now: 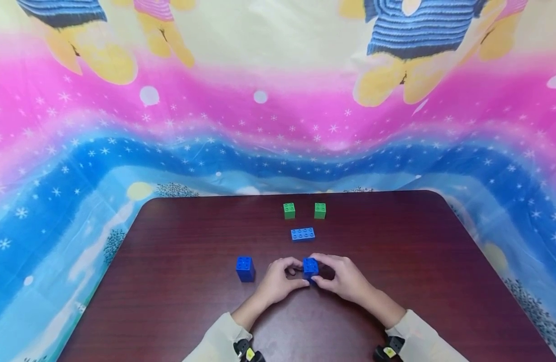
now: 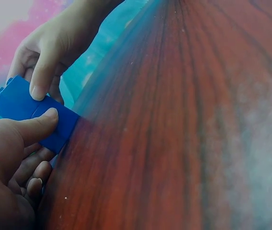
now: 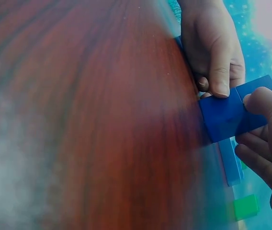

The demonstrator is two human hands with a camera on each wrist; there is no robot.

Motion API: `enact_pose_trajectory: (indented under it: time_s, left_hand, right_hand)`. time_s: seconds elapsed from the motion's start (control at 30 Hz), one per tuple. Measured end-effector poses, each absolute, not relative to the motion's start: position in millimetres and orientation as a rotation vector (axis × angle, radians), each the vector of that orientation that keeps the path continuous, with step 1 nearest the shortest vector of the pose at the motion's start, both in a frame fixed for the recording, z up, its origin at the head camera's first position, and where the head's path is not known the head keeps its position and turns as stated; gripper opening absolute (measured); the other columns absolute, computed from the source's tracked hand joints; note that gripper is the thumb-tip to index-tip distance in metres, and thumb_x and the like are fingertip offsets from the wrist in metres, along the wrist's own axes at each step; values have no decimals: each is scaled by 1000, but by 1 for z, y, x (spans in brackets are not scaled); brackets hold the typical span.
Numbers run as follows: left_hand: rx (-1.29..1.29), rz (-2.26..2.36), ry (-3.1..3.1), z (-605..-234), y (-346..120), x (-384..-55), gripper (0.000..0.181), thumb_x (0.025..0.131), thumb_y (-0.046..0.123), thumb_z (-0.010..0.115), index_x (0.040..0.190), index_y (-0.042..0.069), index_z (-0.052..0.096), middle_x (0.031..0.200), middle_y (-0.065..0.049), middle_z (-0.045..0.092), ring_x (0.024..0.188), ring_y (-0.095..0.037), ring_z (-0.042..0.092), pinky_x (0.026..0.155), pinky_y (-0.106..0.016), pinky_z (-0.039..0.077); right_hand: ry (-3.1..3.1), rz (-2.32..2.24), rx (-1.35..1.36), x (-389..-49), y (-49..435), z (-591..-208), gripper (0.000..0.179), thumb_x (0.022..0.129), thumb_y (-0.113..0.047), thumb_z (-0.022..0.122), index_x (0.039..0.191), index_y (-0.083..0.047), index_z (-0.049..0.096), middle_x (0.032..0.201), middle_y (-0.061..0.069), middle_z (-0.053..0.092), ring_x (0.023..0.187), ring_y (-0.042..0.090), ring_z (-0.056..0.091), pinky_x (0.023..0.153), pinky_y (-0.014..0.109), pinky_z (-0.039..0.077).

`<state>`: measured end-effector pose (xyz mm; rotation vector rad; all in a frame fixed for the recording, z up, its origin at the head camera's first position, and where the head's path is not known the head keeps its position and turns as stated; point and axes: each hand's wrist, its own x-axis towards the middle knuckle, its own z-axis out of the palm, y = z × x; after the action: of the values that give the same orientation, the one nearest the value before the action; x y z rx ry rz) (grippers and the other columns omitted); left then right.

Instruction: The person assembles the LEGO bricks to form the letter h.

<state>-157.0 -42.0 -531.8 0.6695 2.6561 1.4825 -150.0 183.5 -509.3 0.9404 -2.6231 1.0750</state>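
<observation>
Pale sleeves (image 1: 219,336) lie nearest us, a black wrist device (image 1: 248,350) at each cuff, over the dark red table (image 1: 178,311). Past them our left hand (image 1: 278,282) and right hand (image 1: 347,276) meet at a blue tower (image 1: 310,265), two blocks high and held upright between them. Both grip it: our left thumb and fingers pinch the lower block, our right thumb and fingers the upper one. From the head we see mainly its studded top; the wrist views give us its flank, the seam between the blocks and both thumbs close to that seam. Whether its foot touches the table we cannot tell.

Left of our left hand stands a second tower (image 1: 245,270), also blue, which only the head view shows us whole. Farther off lies a light blue brick (image 1: 302,234) with two rows of four studs, then two green bricks (image 1: 289,211), set apart from each other. The right wrist view catches the light blue brick just behind the held tower. At the back hangs a printed cloth (image 1: 268,130), pink and blue with white flakes.
</observation>
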Motion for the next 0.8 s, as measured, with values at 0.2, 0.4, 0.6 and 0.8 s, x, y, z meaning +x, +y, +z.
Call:
enact_pose_trajectory:
  time_s: [0.2,0.4,0.6,0.8]
  left_hand:
    - [662,1481,2640,-532,-41,-156,35,78,23,90,107,10,75,99,1,73,86,-13,63,78,-25,52]
    - [674,1479,2644,-532,-41,-156,35,79,22,90,108,10,74,100,1,73,86,-14,63,78,-24,52]
    - [689,1477,2643,-532,-41,-157,36,79,23,90,108,9,74,99,0,73,87,-16,64,78,-25,52]
    - [719,1473,2624,-531,-45,-158,37,80,24,89,109,9,73,101,0,72,87,-15,63,79,-26,52]
  right_hand:
    - [-2647,1186,900,-147,183,-510,45,86,-13,83,128,-19,66,112,-6,72,96,6,69,82,32,60]
    - [-2657,1205,883,-147,183,-510,45,86,-12,83,126,-19,66,110,-5,73,94,5,69,81,30,60]
    - [-2659,1228,876,-148,182,-511,44,86,-12,83,126,-18,66,110,-4,73,92,5,69,80,28,60]
    - [-2657,1291,855,-148,181,-513,45,86,-11,83,127,-16,66,110,-2,73,90,5,71,79,26,60]
